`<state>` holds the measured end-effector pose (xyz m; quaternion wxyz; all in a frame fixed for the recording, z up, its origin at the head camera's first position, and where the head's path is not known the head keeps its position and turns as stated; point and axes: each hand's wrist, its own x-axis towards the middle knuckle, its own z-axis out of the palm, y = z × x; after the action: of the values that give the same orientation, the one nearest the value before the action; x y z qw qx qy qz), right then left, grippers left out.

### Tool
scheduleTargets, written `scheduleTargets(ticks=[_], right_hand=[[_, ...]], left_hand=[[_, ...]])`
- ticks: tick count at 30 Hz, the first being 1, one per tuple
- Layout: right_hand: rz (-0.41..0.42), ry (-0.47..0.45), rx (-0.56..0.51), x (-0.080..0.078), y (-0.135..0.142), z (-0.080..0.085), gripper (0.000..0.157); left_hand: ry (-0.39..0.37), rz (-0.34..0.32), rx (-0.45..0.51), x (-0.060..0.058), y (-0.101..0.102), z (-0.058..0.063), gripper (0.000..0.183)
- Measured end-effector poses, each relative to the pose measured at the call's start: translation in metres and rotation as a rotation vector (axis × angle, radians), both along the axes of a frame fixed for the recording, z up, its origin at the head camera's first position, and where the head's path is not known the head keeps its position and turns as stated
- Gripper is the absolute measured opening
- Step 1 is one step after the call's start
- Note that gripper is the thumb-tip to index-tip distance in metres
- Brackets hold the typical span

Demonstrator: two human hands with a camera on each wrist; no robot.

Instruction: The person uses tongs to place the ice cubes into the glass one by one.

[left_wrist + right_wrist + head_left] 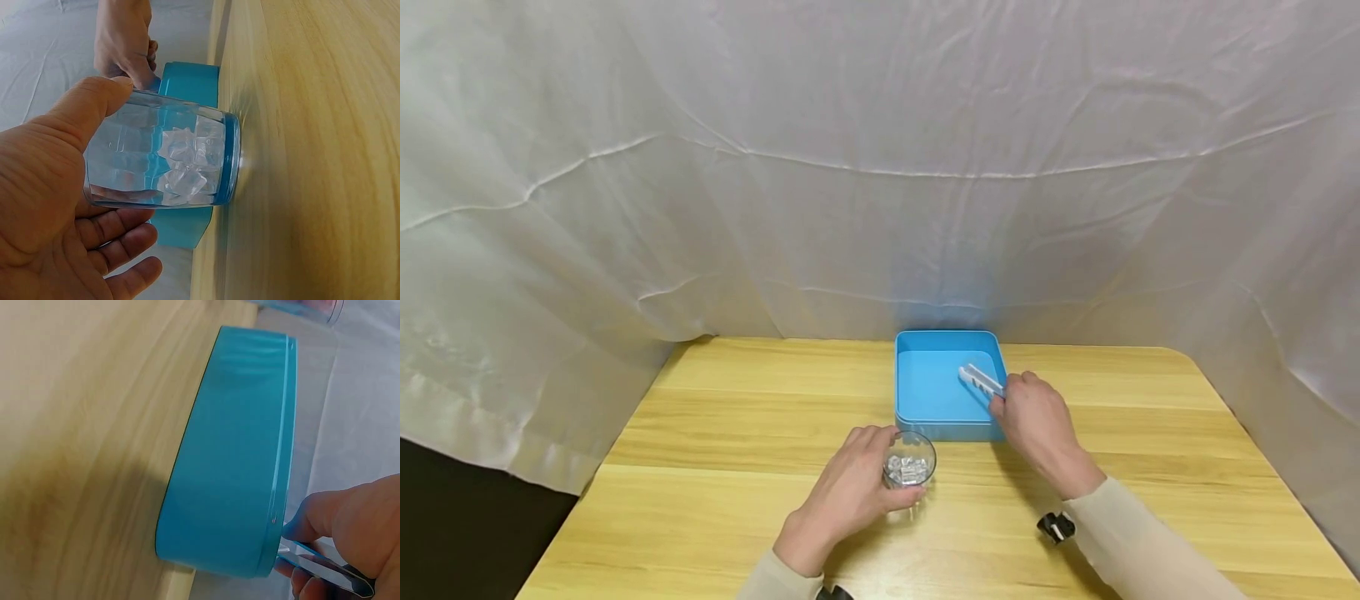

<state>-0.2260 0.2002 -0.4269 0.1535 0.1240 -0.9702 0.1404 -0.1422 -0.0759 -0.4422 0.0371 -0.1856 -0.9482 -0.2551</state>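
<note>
A clear drinking glass (924, 450) with several ice-like transparent cubes (186, 165) in its bottom stands upright on the table, just in front of a square blue box (917, 431). My left hand (850, 492) grips the glass from its left side, thumb near the rim. Over the right edge of the box, my right hand (1041, 425) holds a pair of tongs (980, 380) with pale tips pointing into the box. In the right wrist view, the tongs (328, 573) lie between thumb and fingers, and the box wall hides their tips.
The wooden table (715, 433) reaches back to a pale grey curtain (820, 225) that hangs behind and on both sides. The box stands near the back edge. A dark area (467, 517) lies beyond the table's left edge.
</note>
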Motion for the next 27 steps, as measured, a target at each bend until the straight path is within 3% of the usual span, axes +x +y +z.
scheduleTargets(ticks=[8,19,27], right_hand=[[0.043,0.057,-0.039,0.012,-0.001,-0.002,0.022],[0.065,0.033,-0.135,0.026,0.003,0.005,0.018],[0.113,0.075,-0.208,0.051,0.0,0.017,0.012]], left_hand=[[0.003,-0.003,0.006,-0.001,0.0,0.0,0.079],[0.011,0.0,0.006,0.0,0.0,0.001,0.08],[0.022,-0.006,0.003,-0.001,0.0,0.0,0.08]])
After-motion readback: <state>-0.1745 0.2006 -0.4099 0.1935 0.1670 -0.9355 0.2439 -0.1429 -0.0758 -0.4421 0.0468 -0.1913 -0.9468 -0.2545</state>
